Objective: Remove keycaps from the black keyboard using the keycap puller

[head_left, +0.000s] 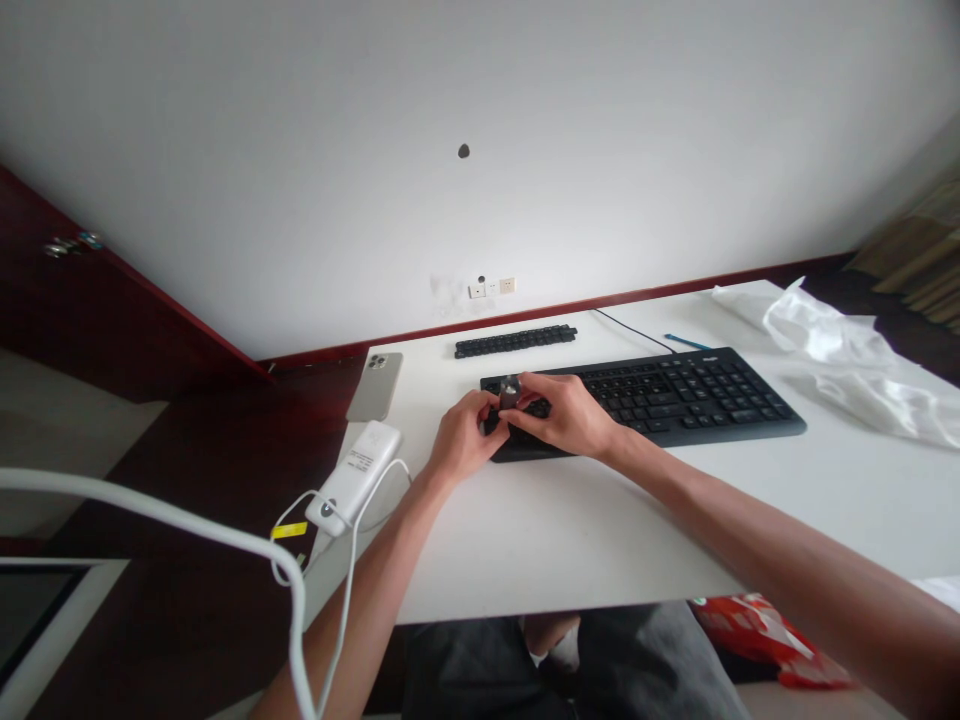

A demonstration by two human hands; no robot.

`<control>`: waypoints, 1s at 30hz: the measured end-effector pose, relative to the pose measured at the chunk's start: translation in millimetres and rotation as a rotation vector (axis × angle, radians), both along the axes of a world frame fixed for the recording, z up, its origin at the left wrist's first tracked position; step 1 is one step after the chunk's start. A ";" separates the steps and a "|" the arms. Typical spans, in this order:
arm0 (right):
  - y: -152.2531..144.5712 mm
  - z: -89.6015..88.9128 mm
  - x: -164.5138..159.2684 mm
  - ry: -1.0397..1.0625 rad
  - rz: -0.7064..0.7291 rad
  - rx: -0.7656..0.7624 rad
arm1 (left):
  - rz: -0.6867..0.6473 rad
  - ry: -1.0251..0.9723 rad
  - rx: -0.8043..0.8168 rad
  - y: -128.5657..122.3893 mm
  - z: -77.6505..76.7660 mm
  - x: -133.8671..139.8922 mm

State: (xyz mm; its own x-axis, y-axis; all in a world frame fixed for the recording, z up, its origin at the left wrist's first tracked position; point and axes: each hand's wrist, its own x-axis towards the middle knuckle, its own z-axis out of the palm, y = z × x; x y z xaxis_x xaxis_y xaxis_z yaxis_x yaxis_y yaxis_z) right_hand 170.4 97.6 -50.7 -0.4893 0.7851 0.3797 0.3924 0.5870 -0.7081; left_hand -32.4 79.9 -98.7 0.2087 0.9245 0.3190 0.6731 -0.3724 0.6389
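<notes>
A black keyboard (675, 395) lies on the white table, with both my hands over its left end. Between the fingertips of my right hand (566, 410) is a small dark piece (510, 392) with a pale mark; it looks like a keycap, but its kind is not certain. My left hand (469, 435) is closed, thumb and index finger pinching at the lower left side of the same piece. Behind the keyboard lies a narrow black strip (516, 341) of small blocks that look like keycaps set in rows. My fingers hide part of the keys beneath.
A phone (375, 387) lies at the table's left edge, with a white power bank (356, 478) nearer me. Its white cable (281, 550) crosses over my left forearm. A blue stick (686, 342) and crumpled white plastic wrapping (817, 330) lie at the back right.
</notes>
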 end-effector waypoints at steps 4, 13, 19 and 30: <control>6.6 -1.7 -2.5 0.149 -0.036 -0.143 | 0.004 -0.019 -0.009 1.3 0.6 1.2; 18.8 -10.7 -5.0 0.269 -0.081 -0.259 | 0.038 -0.049 -0.049 1.7 -0.1 1.9; 24.9 -16.5 -2.6 0.229 -0.158 -0.231 | 0.028 -0.038 -0.035 1.9 -1.4 1.5; 9.9 3.1 3.1 0.064 0.071 -0.119 | 0.003 -0.001 -0.005 1.7 -0.1 0.5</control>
